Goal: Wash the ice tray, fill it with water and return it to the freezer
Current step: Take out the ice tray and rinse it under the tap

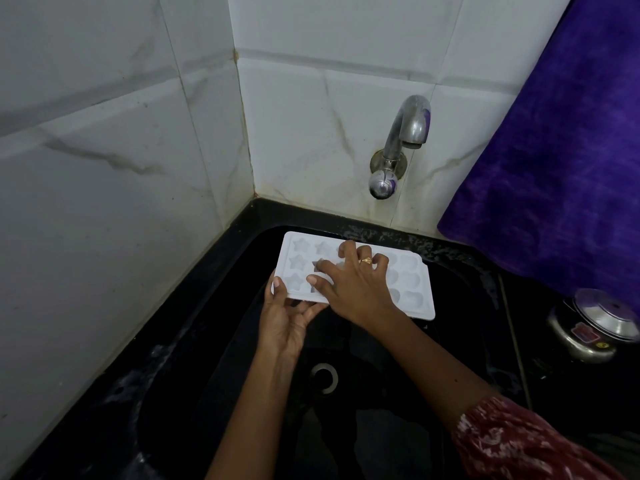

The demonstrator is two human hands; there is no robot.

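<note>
A white ice tray (412,282) with star-shaped and heart-shaped moulds is held level over a black sink (381,427). My left hand (287,317) grips its near left edge, thumb on top and fingers underneath. My right hand (349,282), with a gold ring on it, lies on top of the tray with its fingers spread and bent over the middle moulds. A metal tap (405,133) sticks out of the tiled wall above the tray, and no water runs from it.
The sink's drain (323,377) lies below my hands. A purple cloth (561,161) hangs at the right. A steel pot with a lid (595,323) stands on the black counter right of the sink. White tiled walls meet in a corner at the left.
</note>
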